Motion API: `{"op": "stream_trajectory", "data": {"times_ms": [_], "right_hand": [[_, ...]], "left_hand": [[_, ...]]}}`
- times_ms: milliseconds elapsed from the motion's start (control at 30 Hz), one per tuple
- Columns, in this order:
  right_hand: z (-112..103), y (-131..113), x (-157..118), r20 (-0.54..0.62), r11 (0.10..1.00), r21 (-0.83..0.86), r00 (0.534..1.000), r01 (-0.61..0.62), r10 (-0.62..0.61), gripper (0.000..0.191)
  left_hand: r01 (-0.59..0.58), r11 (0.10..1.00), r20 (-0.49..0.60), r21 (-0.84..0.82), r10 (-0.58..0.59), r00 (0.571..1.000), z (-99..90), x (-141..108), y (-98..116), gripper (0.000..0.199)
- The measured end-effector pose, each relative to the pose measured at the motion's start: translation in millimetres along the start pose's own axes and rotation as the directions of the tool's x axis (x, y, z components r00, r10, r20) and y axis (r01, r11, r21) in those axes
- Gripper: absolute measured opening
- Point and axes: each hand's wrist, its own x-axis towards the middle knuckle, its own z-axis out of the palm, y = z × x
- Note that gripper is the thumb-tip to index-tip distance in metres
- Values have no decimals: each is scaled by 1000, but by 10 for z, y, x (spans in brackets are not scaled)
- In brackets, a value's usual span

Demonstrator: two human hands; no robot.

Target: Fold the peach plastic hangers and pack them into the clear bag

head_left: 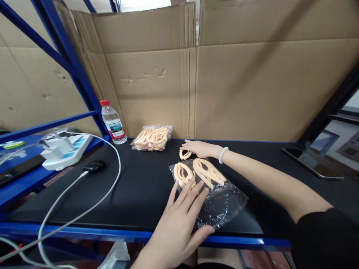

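Observation:
A flat clear plastic bag (224,203) lies in front of me on the black tabletop. On its far half rest two beige looped strips, a left one (182,172) and a larger right one (209,172). My left hand (182,220) spreads its fingers over the bag's near left part, fingertips at the left strip. Beyond the bag, my right hand (199,148) has its fingers on a smaller beige loop (185,154); the thumb is hidden. A white beaded bracelet (223,154) circles the right wrist.
A filled clear packet (153,137) of beige strips lies at the back, beside a water bottle (113,122). On the left are a power strip (67,152), a black plug (94,166) and white cables. A phone-like device (312,163) lies right. Cardboard (151,86) walls the back.

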Motion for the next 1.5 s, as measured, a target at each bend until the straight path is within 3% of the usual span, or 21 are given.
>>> {"op": "stream_trajectory", "data": {"times_ms": [100, 200, 333, 500, 633, 867, 967, 1067, 1233, 1300, 1433, 1500], "right_hand": [[-31, 103, -137, -15, 999, 14, 999, -38, 38, 50], [-86, 182, -460, -39, 994, 45, 994, -104, 106, 37], [-110, 165, -995, -100, 976, 93, 973, -199, 208, 36], [-95, 40, -1521, -212, 933, 129, 909, -337, 358, 34], [-70, -66, -1721, -271, 904, 154, 863, -398, 426, 32], [-119, -294, -1886, -304, 882, 197, 829, -428, 470, 27], [-151, -439, -2064, -357, 843, 262, 765, -469, 537, 26], [-175, -633, -2300, -445, 780, 378, 640, -500, 626, 25], [-331, -1080, -2659, -573, 760, 380, 511, -527, 640, 25], [-426, -1288, -2755, -628, 769, 296, 491, -567, 604, 24], [-512, -1702, -2866, -670, 791, 141, 531, -596, 519, 18], [-472, -1884, -2884, -678, 775, 166, 500, -610, 539, 19]], "left_hand": [[13, 1000, 1, 2, -13, 1000, 7, -3, 0, 61], [16, 1000, -10, 11, -16, 1000, 1, 2, 3, 58], [-7, 1000, -65, 28, 9, 998, -3, 6, 2, 56], [-43, 998, -98, 55, 48, 994, 18, 19, -15, 57], [-48, 997, -128, 60, 55, 990, 23, 34, -23, 56], [-32, 998, -128, 53, 38, 991, 12, 20, -11, 54], [-36, 999, -142, 40, 41, 989, 11, 6, -10, 54], [-43, 999, -172, 16, 45, 984, 16, 3, -9, 52], [-37, 996, -398, -81, 2, 917, 38, 63, 10, 39], [-12, 992, -462, -125, -48, 886, 46, 113, 32, 32], [44, 992, -489, -119, -97, 867, 61, 217, 95, 19], [48, 997, -500, -66, -75, 863, 69, 258, 123, 13]]}}
